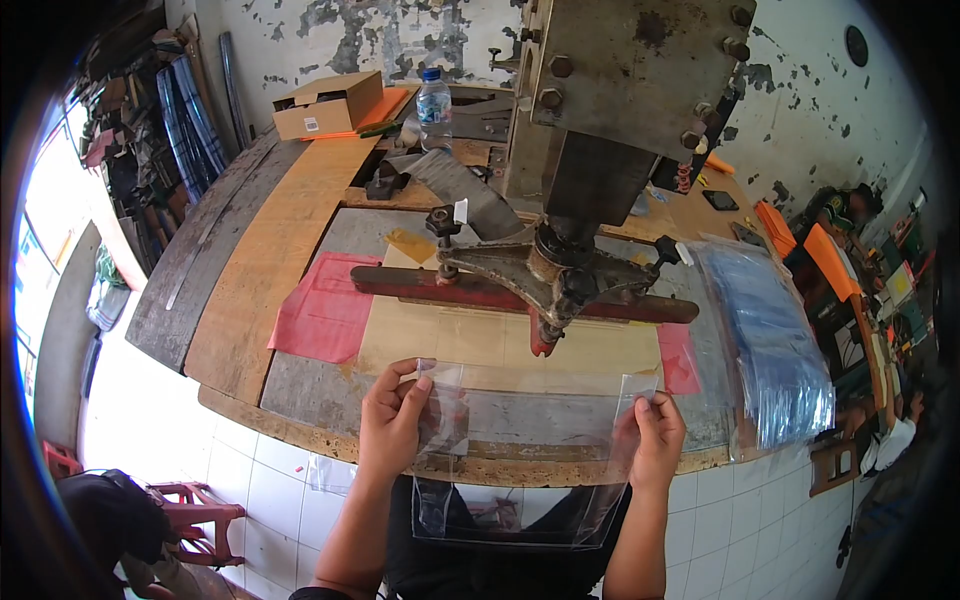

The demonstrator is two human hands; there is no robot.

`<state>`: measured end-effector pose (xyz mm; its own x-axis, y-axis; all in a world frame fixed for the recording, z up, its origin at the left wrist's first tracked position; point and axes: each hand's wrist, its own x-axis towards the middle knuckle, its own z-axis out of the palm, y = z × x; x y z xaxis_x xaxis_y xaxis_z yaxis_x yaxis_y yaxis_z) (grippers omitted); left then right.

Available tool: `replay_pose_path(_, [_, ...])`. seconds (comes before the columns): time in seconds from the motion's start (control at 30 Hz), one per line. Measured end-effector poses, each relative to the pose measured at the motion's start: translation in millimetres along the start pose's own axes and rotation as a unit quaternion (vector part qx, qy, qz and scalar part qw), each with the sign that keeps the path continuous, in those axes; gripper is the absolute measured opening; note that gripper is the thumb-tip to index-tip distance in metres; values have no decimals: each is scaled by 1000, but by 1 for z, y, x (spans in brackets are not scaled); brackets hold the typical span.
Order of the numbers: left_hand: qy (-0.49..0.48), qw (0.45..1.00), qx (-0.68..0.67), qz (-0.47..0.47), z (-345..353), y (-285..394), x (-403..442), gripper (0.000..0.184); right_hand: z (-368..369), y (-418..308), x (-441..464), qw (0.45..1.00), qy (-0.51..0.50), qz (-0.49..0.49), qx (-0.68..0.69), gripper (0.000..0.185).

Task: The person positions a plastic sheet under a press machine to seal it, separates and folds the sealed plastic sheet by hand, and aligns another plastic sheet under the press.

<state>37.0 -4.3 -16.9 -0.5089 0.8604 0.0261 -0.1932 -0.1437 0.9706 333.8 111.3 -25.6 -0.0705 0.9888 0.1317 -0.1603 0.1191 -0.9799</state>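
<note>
Cardboard box (326, 108) near a water bottle (434, 105); red stool (200, 514) on white floor tiles (232, 450); peeling paint on the back wall (490, 40).

This is a workshop. A bolted metal press (600, 175) stands over a worn worktable (240, 260) before a peeling wall (330, 38).

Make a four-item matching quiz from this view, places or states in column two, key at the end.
1. Clear plastic sheet
2. Bottle
3. Stack of plastic
4. Cardboard box

A. Bluish, at the picture's right
B. Brown, at the back left
C. Held between left hand and right hand
D. Upright, blue-capped

Pairs: 1-C, 2-D, 3-A, 4-B
</note>
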Motion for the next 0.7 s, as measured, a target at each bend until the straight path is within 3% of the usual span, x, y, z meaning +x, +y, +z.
replay_pose_path(0.7, [-2,1000,5,11,-1,-2,0,27,-1,1,1,1000,-2,2,-2,19])
